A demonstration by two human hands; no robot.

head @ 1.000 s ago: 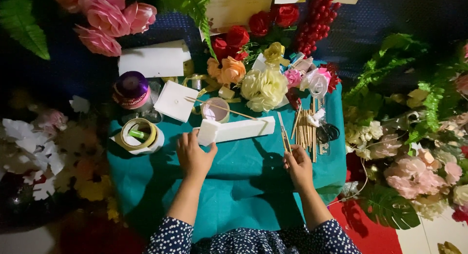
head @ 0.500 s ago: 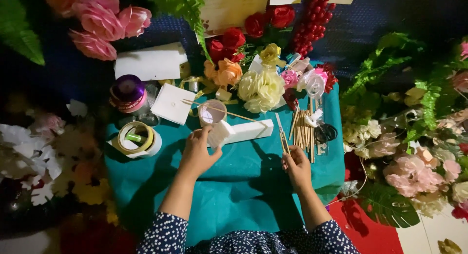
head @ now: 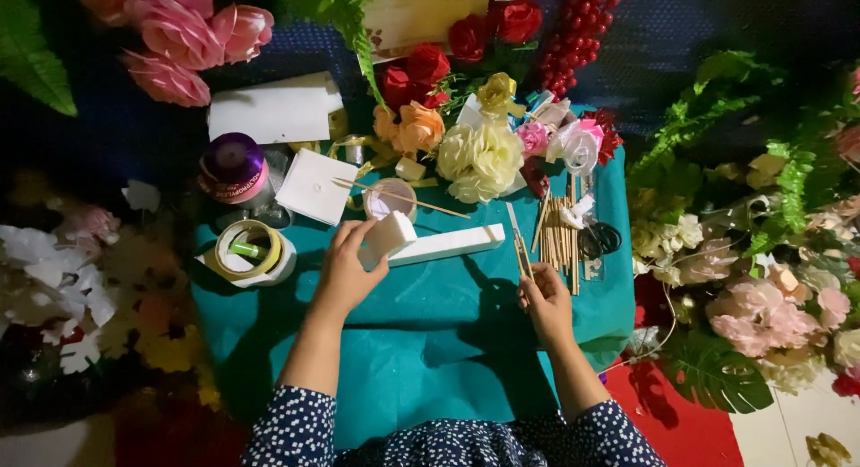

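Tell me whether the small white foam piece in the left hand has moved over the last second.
Yes. The small white foam piece in the left hand has tilted and lifted slightly toward the long white foam bar.

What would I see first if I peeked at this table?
First the teal cloth in the middle, ringed by bright paper flowers, like the cream rose at the back. Then the two hands: the left hand holds a white foam block, and the right hand pinches a thin wooden stick.
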